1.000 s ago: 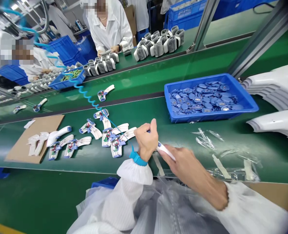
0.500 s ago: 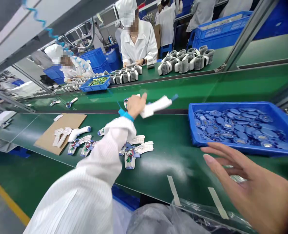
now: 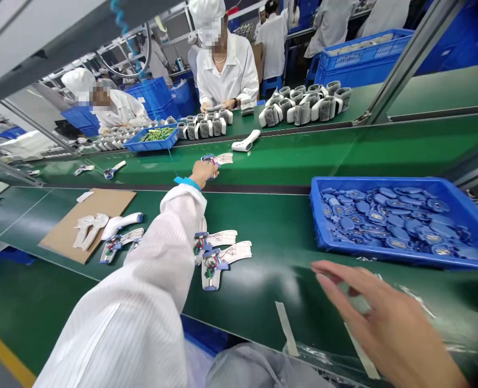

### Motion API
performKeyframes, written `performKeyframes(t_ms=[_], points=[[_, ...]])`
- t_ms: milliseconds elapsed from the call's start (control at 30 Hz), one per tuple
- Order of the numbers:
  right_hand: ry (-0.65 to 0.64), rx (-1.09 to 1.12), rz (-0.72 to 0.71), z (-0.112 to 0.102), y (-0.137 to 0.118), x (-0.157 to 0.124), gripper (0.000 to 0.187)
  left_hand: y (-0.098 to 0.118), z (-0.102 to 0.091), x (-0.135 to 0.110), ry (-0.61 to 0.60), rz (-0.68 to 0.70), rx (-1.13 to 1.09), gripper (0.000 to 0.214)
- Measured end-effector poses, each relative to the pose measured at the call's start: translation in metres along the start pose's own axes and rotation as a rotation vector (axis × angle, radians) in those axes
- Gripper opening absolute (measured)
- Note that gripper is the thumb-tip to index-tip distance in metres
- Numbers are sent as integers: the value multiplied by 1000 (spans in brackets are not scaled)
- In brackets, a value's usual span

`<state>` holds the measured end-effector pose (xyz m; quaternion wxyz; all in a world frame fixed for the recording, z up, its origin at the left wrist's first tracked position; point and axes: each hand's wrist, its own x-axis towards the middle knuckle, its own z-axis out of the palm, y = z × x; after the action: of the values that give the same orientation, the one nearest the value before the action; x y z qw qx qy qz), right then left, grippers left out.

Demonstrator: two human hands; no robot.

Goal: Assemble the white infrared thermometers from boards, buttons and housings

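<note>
Circuit-board assembly (image 3: 217,159), white and blue and gun-shaped, lies on the far green table (image 3: 283,161), the curled left hand (image 3: 203,173) against it; whether that hand grips cannot be told. The open right hand (image 3: 378,323), fingers spread, hovers over the near table (image 3: 271,285), just below a blue tray (image 3: 310,215) of blue parts (image 3: 384,215). No writing is legible.

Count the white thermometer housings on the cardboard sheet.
3: one housing and a second lie side by side on the cardboard sheet, and a third lies at its right edge.
</note>
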<state>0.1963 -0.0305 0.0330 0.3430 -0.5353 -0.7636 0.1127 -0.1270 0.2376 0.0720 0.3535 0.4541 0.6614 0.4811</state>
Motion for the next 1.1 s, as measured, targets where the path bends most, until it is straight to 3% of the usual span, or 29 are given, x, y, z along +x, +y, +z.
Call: performKeyframes(t_ms=[67, 133, 200, 267, 333, 400, 467, 567, 667, 733, 800, 933, 1000, 1100], points=[[-89, -50, -193, 26, -20, 18, 25, 9, -20, -20, -24, -33, -29, 19], [-205, -140, -326, 62, -42, 33, 41, 17, -41, -53, -65, -27, -81, 24], [-318, -223, -373, 102, -62, 48, 51, 20, -58, -97, -130, -1, -152, 29], [-354, -244, -363, 133, -75, 61, 45, 17, -66, -145, -196, 31, -187, 31], [-340, -241, -336, 145, -75, 68, 42, 9, -67, -189, -238, 67, -175, 29], [-312, -243, -301, 132, -61, 65, 41, -1, -62, -226, -255, 93, -176, 28], [-276, -244, -234, 98, -37, 49, 32, -10, -53, -252, -255, 110, -150, 26], [-176, -196, -1, 32, -6, 14, 37, -21, -34, -275, -322, 84, -87, 23], [-13, -78, 113, -12, -6, -7, 36, -28, -9, -289, -475, 4, -94, 35], [-10, 57, 107, -21, -17, -8, 35, -30, 7, -297, -555, 16, -61, 40], [-69, 131, 100, -21, -29, -4, 39, -30, 21, -303, -614, 103, 15, 31], [-147, 82, 112, -32, -33, 1, 56, -31, 39, -309, -770, 235, 127, 18], [-117, 46, 170, -45, -21, -3, 57, -35, 47, -308, -835, 122, 70, 19], [-59, -90, 342, -57, 15, -20, 53, -42, 56, -304, -857, -233, -164, 23]])
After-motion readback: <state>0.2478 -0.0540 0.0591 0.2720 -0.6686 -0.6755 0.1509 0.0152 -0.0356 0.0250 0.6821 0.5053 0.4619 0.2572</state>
